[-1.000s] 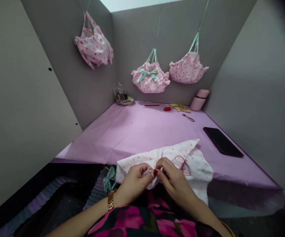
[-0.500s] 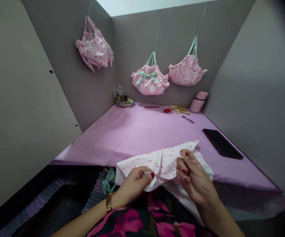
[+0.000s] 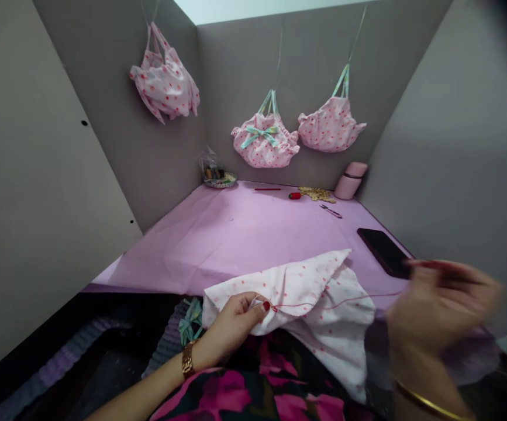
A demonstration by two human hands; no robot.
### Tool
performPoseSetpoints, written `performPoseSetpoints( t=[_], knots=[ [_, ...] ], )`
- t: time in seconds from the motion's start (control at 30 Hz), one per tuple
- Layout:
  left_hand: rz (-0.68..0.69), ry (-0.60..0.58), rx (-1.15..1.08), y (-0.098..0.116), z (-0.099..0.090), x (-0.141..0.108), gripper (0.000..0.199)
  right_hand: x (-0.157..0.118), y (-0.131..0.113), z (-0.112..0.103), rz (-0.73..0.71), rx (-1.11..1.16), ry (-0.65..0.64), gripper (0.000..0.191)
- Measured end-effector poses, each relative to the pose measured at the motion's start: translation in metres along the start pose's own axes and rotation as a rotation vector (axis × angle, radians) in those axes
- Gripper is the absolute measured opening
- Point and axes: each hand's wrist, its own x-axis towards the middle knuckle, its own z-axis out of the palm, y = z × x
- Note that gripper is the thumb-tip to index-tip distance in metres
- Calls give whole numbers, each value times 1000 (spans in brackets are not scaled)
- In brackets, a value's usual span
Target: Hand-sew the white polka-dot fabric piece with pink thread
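Observation:
My left hand pinches the edge of a white cloth with red dots, which lies over the table's front edge and my lap. A red thread runs from the cloth beside my left fingertips out to the right. At its far end, my right hand is raised off the cloth, closed and blurred; the thread leads to its fingertips, and a needle cannot be made out.
Three dotted pink cloth pieces hang at the back. On the pink table cover are a phone, small snips, a red spool, a pink bottle and a woven tray.
My right hand has moved from the cloth far to the right, and the looped thread is now drawn out long. My left hand keeps its hold on the cloth.

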Motion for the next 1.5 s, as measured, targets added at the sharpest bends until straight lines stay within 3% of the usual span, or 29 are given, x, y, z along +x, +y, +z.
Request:
performPoseSetpoints(
  t=[0.07,0.13,0.2,0.27,0.33,0.4,0.47,0.63,0.73,0.83,1.0,1.13,1.23,1.4,1.5],
  knots=[
    [8,18,-11,-2,-1,1,32,-20,1,7,11,-14,-247,17],
    [4,32,-2,-3,-2,1,32,-40,-1,13,66,-46,-677,15],
    [-8,32,-4,-3,-2,1,31,-56,-7,19,36,-99,-1004,15],
    [-9,17,-18,-3,-2,0,31,-67,-16,23,-36,-108,-1219,10],
    [2,7,-25,-2,-1,-1,31,-72,-22,24,-57,-64,-1320,13],
    [5,4,-20,-3,-1,-1,31,-71,-24,22,-30,-26,-1302,20],
    [-3,1,-19,-4,-1,-1,31,-67,-20,19,19,4,-1182,20],
    [1,25,8,-5,-2,0,31,-48,-1,11,174,152,-678,9],
    [-2,25,27,-3,-2,-1,31,-35,-1,8,264,214,-378,14],
    [-10,10,10,0,-1,-2,30,-25,-9,5,289,181,-199,20],
    [6,-30,33,1,0,-2,29,-19,-16,5,174,89,-145,20],
    [13,-9,48,-1,-3,-3,28,-13,-11,6,116,115,30,18],
    [14,-1,53,-1,-4,-4,28,-6,-8,4,124,99,74,16],
    [12,-19,54,-3,-4,-3,29,5,5,-1,39,21,12,16],
    [25,-9,51,-5,-4,-3,29,7,16,-2,-8,-264,-228,21]
  ],
)
